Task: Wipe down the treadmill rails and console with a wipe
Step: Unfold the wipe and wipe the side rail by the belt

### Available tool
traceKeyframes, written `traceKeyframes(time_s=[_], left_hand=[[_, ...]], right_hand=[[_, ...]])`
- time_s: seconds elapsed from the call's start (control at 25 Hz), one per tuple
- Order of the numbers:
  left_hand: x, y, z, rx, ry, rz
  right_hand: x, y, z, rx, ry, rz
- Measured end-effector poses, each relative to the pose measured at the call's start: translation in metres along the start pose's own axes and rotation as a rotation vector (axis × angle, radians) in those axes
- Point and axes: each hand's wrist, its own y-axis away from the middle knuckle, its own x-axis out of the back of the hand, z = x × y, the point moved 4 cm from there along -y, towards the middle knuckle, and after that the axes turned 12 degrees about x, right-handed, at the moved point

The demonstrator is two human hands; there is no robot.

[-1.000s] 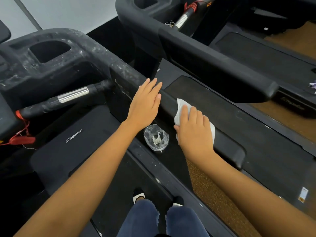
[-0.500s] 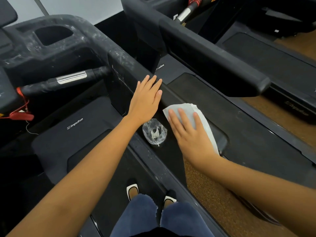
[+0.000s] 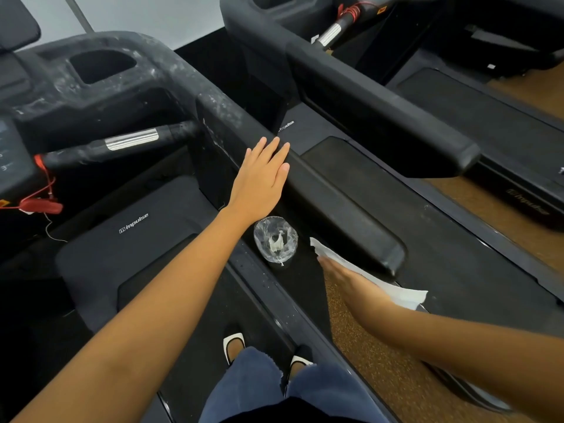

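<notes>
My left hand (image 3: 261, 181) lies flat on the black rail (image 3: 351, 215) of the treadmill. Its fingers are straight and close together, and it holds nothing. My right hand (image 3: 351, 279) is lower down, near the end of that rail, and its fingers are straight too. The white wipe (image 3: 399, 293) lies along the far side of my right hand, against my palm, and a corner sticks out past my fingertips. I cannot see my thumb, and I cannot tell if the wipe touches the rail. Between my two hands sits a round clear plastic thing (image 3: 276, 239) with a bit of white inside. Far to the left of my left hand is the dusty console (image 3: 91, 74), and a red cord (image 3: 41, 206) hangs below it. Under my arms I see my blue jeans (image 3: 259, 389) and my shoes (image 3: 234, 341).
</notes>
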Motion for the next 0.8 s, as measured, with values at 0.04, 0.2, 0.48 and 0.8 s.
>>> traceKeyframes(time_s=[0.04,0.2,0.48,0.8], left_hand=[[0.000,0.000,0.000,-0.004,-0.004,-0.003],[0.001,-0.001,-0.002,-0.026,-0.029,-0.009],[0.006,-0.010,-0.014,-0.005,-0.033,0.006],[0.008,-0.017,-0.023,-0.032,-0.093,-0.001]], right_hand=[[0.003,-0.005,0.004,-0.005,-0.021,0.010],[0.014,-0.034,0.069,-0.122,-0.182,0.051],[0.003,0.002,0.043,-0.178,-0.066,0.086],[0.022,-0.039,0.134,-0.343,-0.314,0.200]])
